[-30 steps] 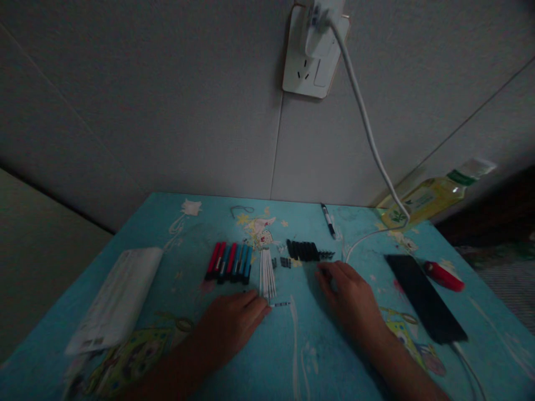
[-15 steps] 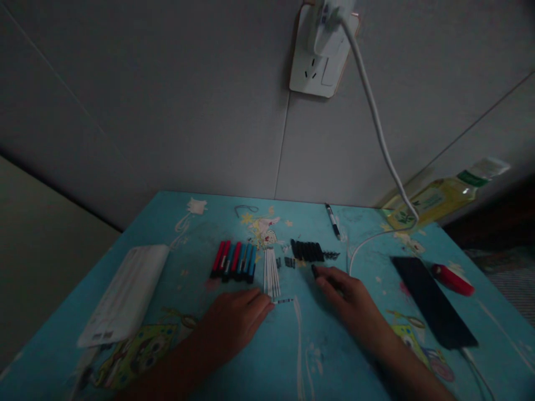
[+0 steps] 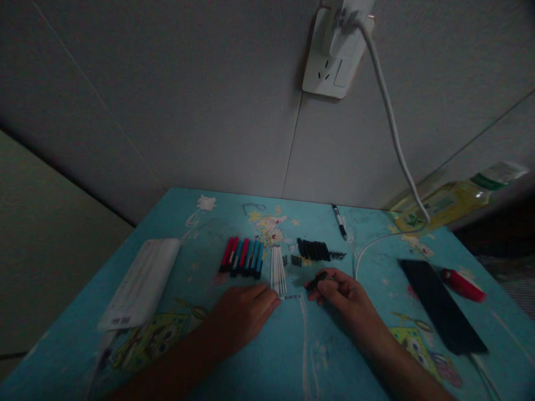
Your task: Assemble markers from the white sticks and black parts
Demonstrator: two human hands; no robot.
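My left hand [image 3: 246,312] rests on the table, fingers closed on one end of a thin white pen refill [image 3: 292,297] with dark bands. My right hand [image 3: 345,292] pinches a short black pen part [image 3: 316,281] between thumb and fingers, a little right of the refill's free end. Beyond my left fingertips lie several white refills [image 3: 277,270] in a row. Red and blue pen barrels [image 3: 241,257] with black ends are lined up to their left. Black tube-like pen parts [image 3: 314,249] lie to the right, beside small dark coils [image 3: 337,255] and tiny dark pieces [image 3: 296,260].
A whole pen [image 3: 339,221] lies near the wall. At right are a dark phone [image 3: 441,306] on a cable, a red object [image 3: 463,285] and a bottle of yellow liquid [image 3: 451,200]. A white power bank-like box [image 3: 142,284] lies left. A white cable [image 3: 388,111] hangs from the socket [image 3: 330,72].
My right hand has turned and drawn the black part nearer to me, so more of it shows. The left hand keeps its place at the refill. The whole view has shifted slightly.
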